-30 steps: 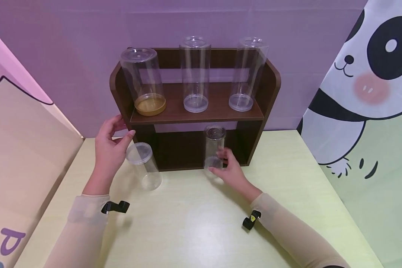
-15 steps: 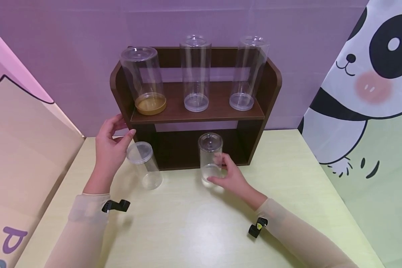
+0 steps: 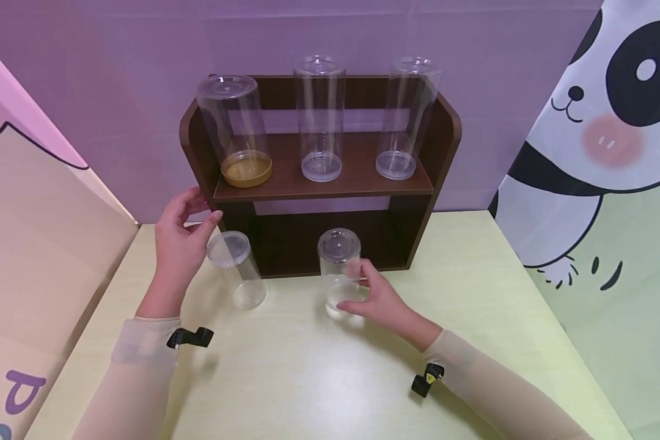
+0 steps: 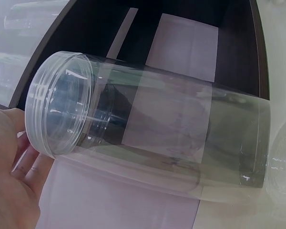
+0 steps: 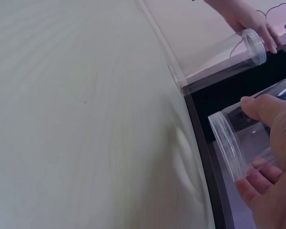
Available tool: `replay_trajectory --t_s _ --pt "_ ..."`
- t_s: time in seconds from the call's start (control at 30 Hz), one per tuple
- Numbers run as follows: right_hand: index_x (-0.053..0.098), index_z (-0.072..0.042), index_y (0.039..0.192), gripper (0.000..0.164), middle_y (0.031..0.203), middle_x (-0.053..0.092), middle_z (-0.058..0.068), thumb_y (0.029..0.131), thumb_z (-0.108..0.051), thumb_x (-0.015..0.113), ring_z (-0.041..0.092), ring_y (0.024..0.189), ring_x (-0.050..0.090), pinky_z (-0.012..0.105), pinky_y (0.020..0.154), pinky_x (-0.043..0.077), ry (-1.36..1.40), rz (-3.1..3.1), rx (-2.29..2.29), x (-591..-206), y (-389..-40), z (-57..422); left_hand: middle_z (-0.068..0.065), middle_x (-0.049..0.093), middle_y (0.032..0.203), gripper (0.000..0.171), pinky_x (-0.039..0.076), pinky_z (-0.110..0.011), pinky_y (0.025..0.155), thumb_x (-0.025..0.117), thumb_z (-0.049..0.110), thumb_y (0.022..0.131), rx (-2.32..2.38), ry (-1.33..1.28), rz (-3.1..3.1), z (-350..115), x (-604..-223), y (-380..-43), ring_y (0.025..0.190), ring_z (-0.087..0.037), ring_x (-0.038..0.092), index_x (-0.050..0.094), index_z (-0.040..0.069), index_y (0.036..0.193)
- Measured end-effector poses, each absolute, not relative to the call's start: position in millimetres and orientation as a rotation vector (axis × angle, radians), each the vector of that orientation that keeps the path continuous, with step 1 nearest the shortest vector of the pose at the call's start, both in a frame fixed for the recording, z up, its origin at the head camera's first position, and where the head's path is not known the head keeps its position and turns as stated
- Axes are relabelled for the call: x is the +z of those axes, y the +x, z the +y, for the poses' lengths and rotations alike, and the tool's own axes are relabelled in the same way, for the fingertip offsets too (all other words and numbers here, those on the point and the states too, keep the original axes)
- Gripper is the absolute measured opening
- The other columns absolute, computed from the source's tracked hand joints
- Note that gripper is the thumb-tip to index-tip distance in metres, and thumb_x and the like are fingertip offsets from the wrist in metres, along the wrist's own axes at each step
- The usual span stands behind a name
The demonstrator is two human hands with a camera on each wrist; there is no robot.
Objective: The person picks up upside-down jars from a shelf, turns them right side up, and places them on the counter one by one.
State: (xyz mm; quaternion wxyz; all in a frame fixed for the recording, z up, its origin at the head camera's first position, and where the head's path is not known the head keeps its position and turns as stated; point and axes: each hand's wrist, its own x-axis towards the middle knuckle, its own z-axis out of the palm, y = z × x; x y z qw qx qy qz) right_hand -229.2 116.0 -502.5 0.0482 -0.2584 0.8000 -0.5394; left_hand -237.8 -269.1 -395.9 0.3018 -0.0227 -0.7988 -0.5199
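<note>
In the head view, my right hand (image 3: 378, 300) grips a clear plastic jar (image 3: 334, 269) in front of the shelf. The right wrist view has this jar raised off the table, its lid (image 5: 227, 145) at the lower end. My left hand (image 3: 183, 247) holds the left side panel of the dark brown shelf rack (image 3: 357, 165), thumb at the front edge and fingers along the outside. Close beside that hand stands another clear jar (image 3: 238, 269), lid up, which fills the left wrist view. Whether the left hand also touches this jar, I cannot tell.
On the upper board stand three tall clear jars, lids down: a wide one with a golden lid (image 3: 247, 170), a middle one (image 3: 321, 122) and a right one (image 3: 404, 122). A pale table (image 3: 286, 379) lies in front, a purple backdrop (image 3: 115, 110) behind.
My right hand has brought the jar out of the lower shelf, forward and slightly left over the table. The left hand has stayed at the side panel.
</note>
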Motion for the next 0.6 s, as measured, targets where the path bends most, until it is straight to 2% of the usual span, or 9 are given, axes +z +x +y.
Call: replay_trajectory --t_s 0.17,0.43,0.6 --pt "0.053 -0.006 0.142 0.074 0.137 0.066 0.012 0.083 -0.006 0.098 0.032 0.130 0.062 0.055 0.117 0.052 -0.800 2.457 -1.637 -501 -228 116 0.009 0.069 0.126 0.049 0.057 -0.013 0.087 0.080 0.003 0.100 -1.411 -0.053 -2.087 -268 -394 -234 0.113 -0.002 0.068 0.067 0.005 0.147" --pt "0.053 -0.007 0.144 0.076 0.136 0.067 0.012 0.083 -0.007 0.098 0.032 0.130 0.063 0.054 0.116 0.053 -0.816 2.475 -1.629 -500 -227 113 0.010 0.070 0.108 0.029 0.058 -0.016 0.081 0.083 0.001 0.097 -1.383 -0.088 -1.939 -255 -390 -213 0.101 -0.009 0.070 0.074 -0.003 0.125" --pt "0.054 -0.008 0.145 0.076 0.137 0.067 0.010 0.083 -0.008 0.098 0.030 0.130 0.062 0.053 0.116 0.052 -0.800 2.459 -1.642 -499 -225 113 -0.006 0.072 0.109 0.025 0.060 -0.015 0.083 0.084 -0.008 0.092 -1.342 -0.334 -1.961 -232 -385 -202 0.102 -0.013 0.069 0.074 -0.006 0.115"
